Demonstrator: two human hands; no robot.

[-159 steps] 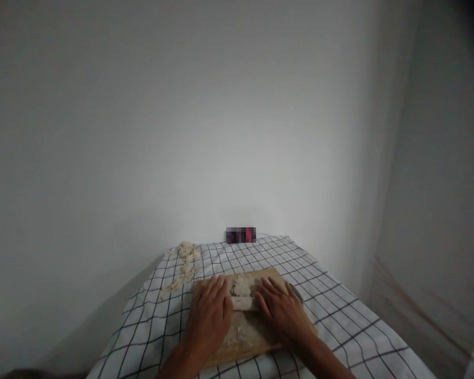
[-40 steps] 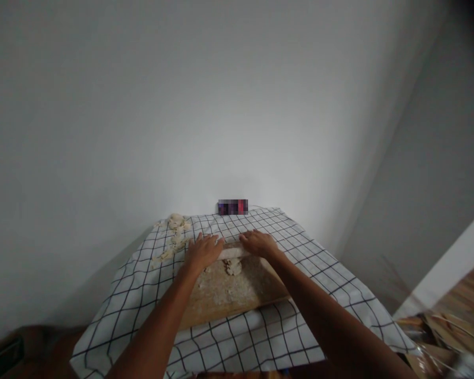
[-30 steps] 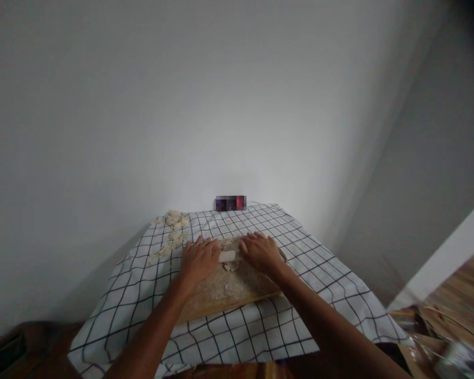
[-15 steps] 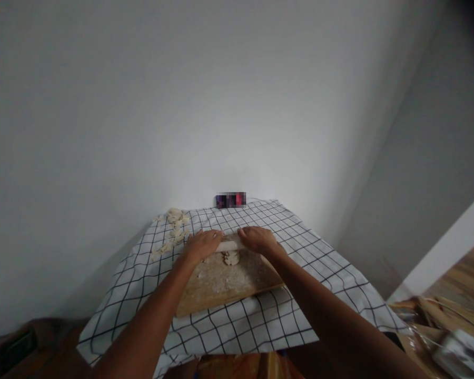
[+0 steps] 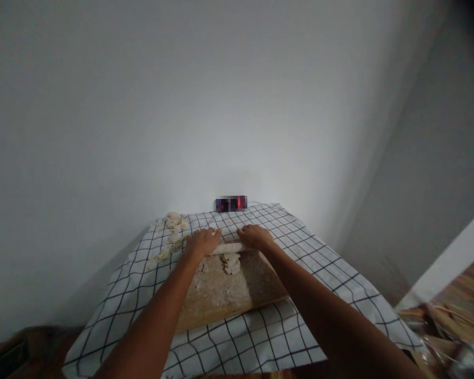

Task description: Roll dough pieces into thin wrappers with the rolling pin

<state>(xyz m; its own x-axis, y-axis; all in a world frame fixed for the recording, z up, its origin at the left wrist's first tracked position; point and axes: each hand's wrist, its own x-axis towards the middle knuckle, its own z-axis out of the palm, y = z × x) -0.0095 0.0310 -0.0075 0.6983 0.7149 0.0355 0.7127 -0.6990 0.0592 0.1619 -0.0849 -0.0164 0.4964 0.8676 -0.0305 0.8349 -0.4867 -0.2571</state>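
Note:
A pale rolling pin [image 5: 227, 247] lies across the far part of a floured wooden board [image 5: 237, 292]. My left hand [image 5: 204, 242] rests over its left end with the fingers curved forward. Over the right end is my right hand [image 5: 255, 237], fingers bent around it. Just on the near side of the pin, a ragged flat piece of dough [image 5: 231, 264] lies on the board, and the pin may cover part of it. Small dough scraps and flour dot the wood. Each hand hides one end of the pin.
A white cloth with black checks [image 5: 319, 268] covers the table. Lumps and strips of dough [image 5: 175, 221] lie at its far left. A dark blurred-out object [image 5: 231, 203] stands against the wall at the back. Clutter [image 5: 446, 337] sits low at the right.
More of the dough piece shows on the near side of the rolling pin, both hands still on the pin. The whole view has shifted slightly, with the table lower in the picture.

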